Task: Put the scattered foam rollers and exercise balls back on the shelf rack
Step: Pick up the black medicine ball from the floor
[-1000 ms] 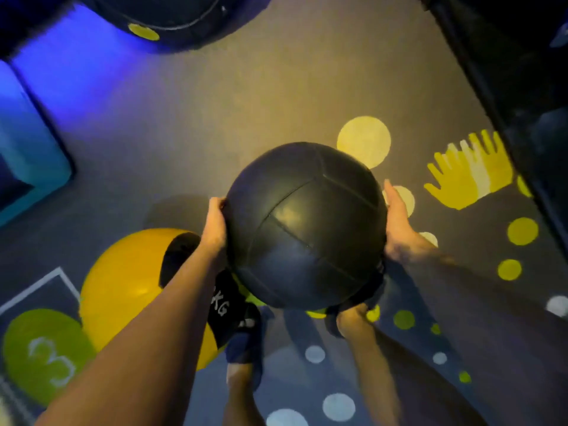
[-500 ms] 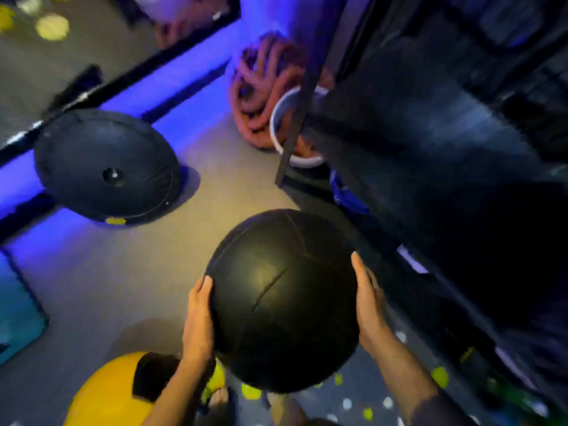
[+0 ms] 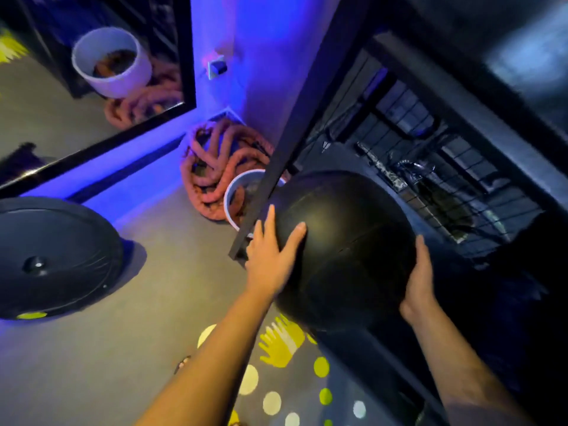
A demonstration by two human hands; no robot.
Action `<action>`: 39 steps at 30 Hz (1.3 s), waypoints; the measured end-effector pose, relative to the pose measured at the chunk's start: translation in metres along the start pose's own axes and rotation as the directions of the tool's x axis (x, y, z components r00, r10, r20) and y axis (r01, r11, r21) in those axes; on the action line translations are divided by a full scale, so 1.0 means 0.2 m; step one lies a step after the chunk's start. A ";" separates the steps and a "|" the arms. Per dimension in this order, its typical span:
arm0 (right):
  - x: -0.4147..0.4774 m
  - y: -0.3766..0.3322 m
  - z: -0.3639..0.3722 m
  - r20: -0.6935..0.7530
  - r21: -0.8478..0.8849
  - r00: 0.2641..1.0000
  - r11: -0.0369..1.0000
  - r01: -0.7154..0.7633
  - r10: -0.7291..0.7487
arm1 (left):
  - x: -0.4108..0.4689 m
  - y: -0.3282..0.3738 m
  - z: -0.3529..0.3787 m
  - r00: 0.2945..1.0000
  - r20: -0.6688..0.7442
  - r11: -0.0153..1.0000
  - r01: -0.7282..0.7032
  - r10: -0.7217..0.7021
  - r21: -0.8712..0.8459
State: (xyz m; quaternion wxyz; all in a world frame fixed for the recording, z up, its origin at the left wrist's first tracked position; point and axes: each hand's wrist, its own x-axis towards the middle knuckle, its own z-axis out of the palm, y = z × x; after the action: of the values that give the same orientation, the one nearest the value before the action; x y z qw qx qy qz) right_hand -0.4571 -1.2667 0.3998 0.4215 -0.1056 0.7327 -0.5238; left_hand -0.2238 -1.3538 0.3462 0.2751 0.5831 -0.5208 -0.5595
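In the head view, the black ball (image 3: pixel 344 241) is held at the front of the shelf rack (image 3: pixel 436 192), beside its post (image 3: pixel 289 149), between the left hand (image 3: pixel 270 259) (fingers (image 3: pixel 271 216) spread) and right hand (image 3: pixel 419 281) (fingers (image 3: pixel 421 253) together); it should be eased past the post.

The ball (image 3: pixel 347 241) is being held between the hands, just right of the corner post (image 3: pixel 295 127) of the shelf rack (image 3: pixel 430 167). The left hand (image 3: pixel 270 256) is being pressed on its left side and the right hand (image 3: pixel 419 281) on its right side. Behind the post, a tub (image 3: pixel 238 192) and a rope pile (image 3: pixel 215 167) are sitting on the floor (image 3: pixel 147 318). A round disc (image 3: pixel 55 256) is lying far to the left, below a mirror (image 3: pixel 61 118).
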 end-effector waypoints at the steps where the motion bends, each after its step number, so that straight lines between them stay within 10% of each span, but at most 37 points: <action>1: 0.06 0.01 0.01 -0.060 -0.017 0.998 1.000 -0.003 0.002 | 0.03 0.03 0.04 0.999 0.041 0.996 -0.015 0.012 0.087; 8: 0.41 -0.03 -0.07 -0.256 0.109 0.961 0.991 -0.083 0.108 | 0.19 0.18 0.36 0.959 0.015 0.902 -0.270 0.282 0.337; 21: 0.55 -0.14 -0.02 -0.558 0.005 0.815 0.982 -0.187 0.158 | 0.38 0.34 0.45 0.982 0.020 0.854 -0.173 0.188 0.491; 27: 0.51 -0.13 -0.07 -0.472 0.097 0.865 0.985 -0.144 0.173 | 0.39 0.38 0.49 0.989 -0.013 0.847 -0.122 0.151 0.517; 31: 0.32 -0.03 -0.20 -0.485 0.185 0.868 0.983 -0.014 0.104 | 0.23 0.49 0.49 0.958 -0.286 0.983 0.020 0.034 0.183; 34: 0.16 0.20 -0.30 -0.581 0.200 0.793 0.977 -0.077 0.182 | -0.03 0.44 0.37 0.857 -0.489 0.935 -0.292 0.161 -0.203; 39: -0.20 0.65 -0.19 -0.342 0.111 0.900 0.963 -0.247 0.271 | -0.66 -0.16 0.25 0.894 -0.407 0.881 -0.031 -0.187 -0.473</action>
State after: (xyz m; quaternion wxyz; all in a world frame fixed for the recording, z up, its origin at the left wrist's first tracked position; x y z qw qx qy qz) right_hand -0.4216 -1.1616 0.3122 0.3517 0.1026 0.7865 -0.4971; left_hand -0.2390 -1.2110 0.3548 0.4943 0.6319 -0.2700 -0.5324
